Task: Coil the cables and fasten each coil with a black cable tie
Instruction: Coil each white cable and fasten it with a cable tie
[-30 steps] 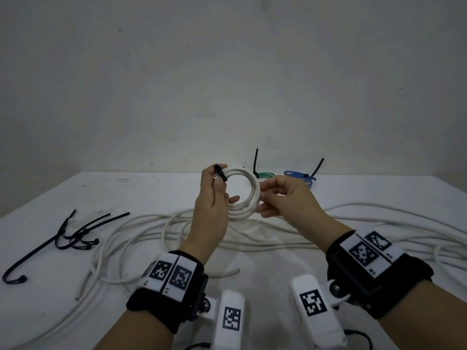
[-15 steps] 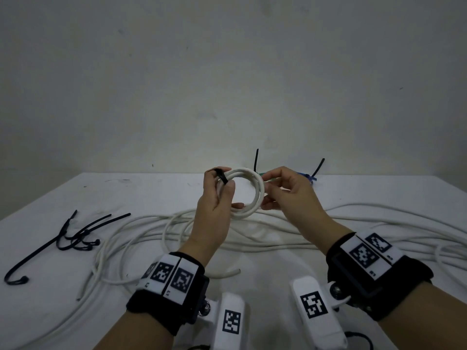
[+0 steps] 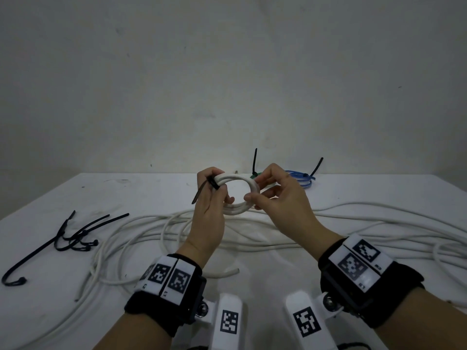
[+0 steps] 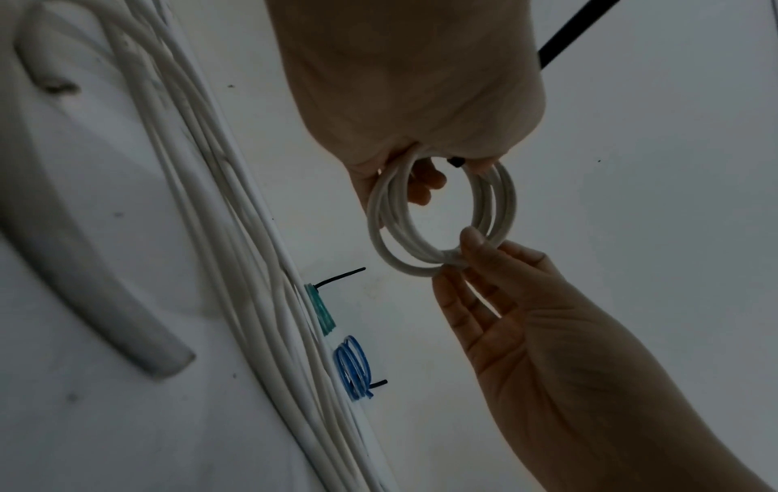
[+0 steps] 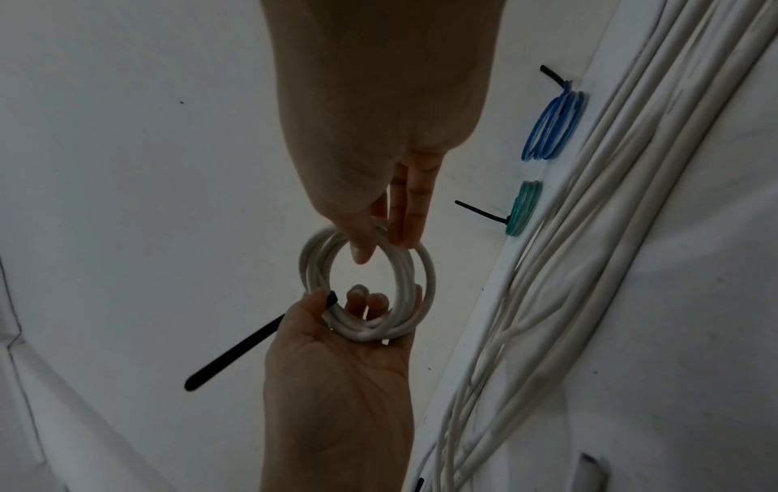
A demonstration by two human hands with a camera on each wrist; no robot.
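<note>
With our left hand (image 3: 211,205) and right hand (image 3: 278,195) both clamped on the white cable coil (image 3: 238,195) above the table's middle, the black cable tie's (image 3: 202,192) tail now sticks out left, so fastening looks nearly done.

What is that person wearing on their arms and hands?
The hands are bare, with no gloves or sleeves. Each wrist carries a wide black fabric wristband, left and right, topped with white plates printed with black square-pattern markers. A white block with one more marker hangs from each band.
</note>
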